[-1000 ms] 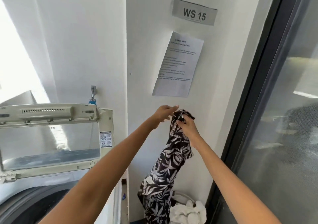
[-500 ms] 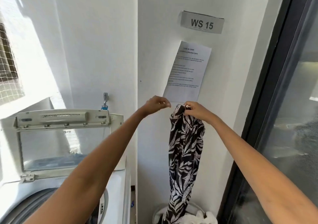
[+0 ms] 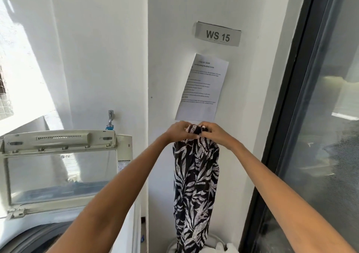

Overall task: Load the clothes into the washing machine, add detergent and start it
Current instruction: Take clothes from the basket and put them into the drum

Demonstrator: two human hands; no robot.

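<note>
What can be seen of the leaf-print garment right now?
The leaf-print garment is thin, soft-looking black fabric with white leaves. It hangs straight down in front of the white wall, its top bunched. The left hand and right hand each have a grip on that top. Its lower end reaches the laundry basket, where white clothes lie.

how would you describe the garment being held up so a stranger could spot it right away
Start at the grey WS 15 sign on the white wall and drop past the printed sheet below it. There the left hand and right hand grip the bunched top of a long garment hanging straight down. Its black-and-white leaf print sets it apart from the plain white laundry beneath.
</note>
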